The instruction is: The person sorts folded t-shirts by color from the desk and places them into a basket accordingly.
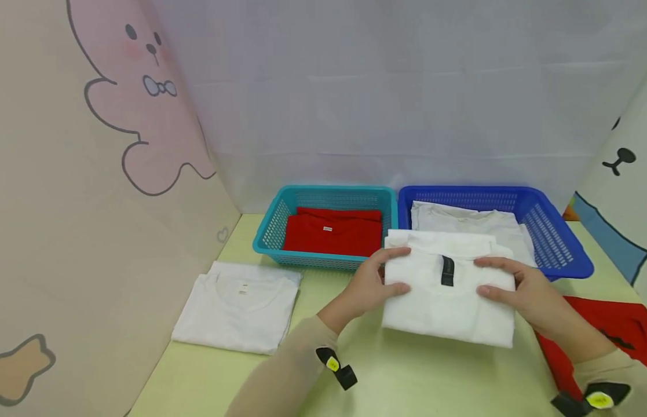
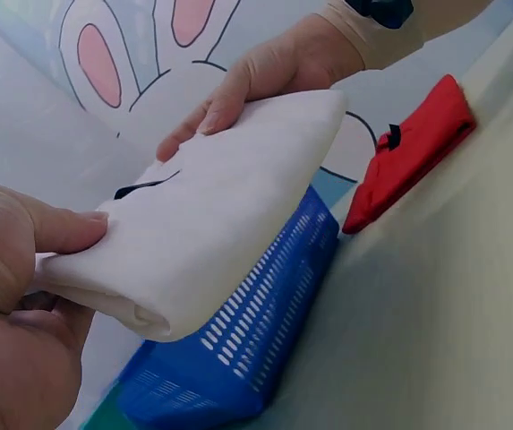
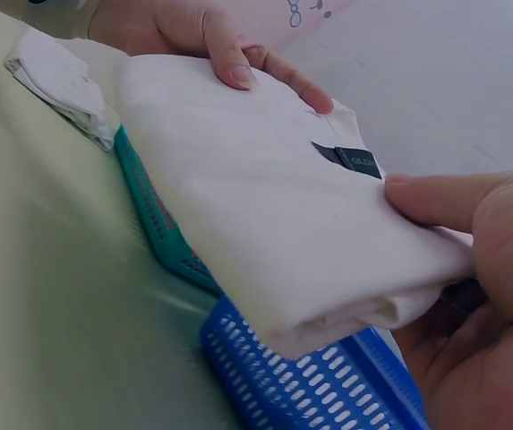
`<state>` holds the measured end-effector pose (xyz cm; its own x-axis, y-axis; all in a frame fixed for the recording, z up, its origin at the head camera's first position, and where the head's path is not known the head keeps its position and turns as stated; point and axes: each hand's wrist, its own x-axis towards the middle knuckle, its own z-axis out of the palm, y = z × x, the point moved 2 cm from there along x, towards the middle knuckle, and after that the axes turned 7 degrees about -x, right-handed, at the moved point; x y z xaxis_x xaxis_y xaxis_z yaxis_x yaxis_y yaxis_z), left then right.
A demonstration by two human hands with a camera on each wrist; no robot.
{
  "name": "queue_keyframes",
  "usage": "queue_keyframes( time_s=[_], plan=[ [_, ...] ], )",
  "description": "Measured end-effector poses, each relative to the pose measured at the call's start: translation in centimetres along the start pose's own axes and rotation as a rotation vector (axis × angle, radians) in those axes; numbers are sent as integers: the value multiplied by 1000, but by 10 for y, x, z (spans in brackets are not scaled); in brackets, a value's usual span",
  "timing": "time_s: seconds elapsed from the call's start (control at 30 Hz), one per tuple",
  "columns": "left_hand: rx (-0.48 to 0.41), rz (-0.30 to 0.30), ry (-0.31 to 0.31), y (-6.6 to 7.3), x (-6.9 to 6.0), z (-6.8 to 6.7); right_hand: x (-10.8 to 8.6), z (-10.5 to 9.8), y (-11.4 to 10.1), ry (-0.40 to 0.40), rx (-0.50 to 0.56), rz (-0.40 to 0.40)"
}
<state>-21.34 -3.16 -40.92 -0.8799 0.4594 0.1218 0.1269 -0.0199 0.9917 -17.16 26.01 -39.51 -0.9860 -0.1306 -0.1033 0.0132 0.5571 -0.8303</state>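
Note:
A folded white T-shirt (image 1: 432, 307) with a black neck label is held up above the table, just in front of the blue basket (image 1: 560, 240). My left hand (image 1: 372, 284) grips its left side, thumb on top and fingers partly beneath, as the left wrist view shows. On the opposite side my right hand (image 1: 532, 292) pinches the shirt between thumb and fingers. Inside the blue basket lies another folded white shirt (image 1: 464, 217), partly covered by the held one. Folded red shirts (image 1: 333, 234) fill the teal basket (image 1: 266, 223) to its left.
At the left of the table lies a folded white shirt (image 1: 240, 313) near the wall panel. A folded red shirt (image 1: 625, 324) rests at the right, partly behind my right forearm. Both baskets stand against the white back curtain (image 1: 396, 116).

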Motion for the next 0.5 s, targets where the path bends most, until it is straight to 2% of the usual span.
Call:
queue_keyframes(
  time_s=[0.13,0.3,0.37,0.5],
  plan=[
    [-26,-15,9,9,31,4,17,-19,-1,31,39,-4],
    [13,-56,50,21,67,8,39,-39,-1,47,107,3],
    [14,-52,51,25,79,8,48,-45,-1,56,123,14],
    [-45,-49,37,26,101,7,63,-54,-1,75,137,12]
  ],
)
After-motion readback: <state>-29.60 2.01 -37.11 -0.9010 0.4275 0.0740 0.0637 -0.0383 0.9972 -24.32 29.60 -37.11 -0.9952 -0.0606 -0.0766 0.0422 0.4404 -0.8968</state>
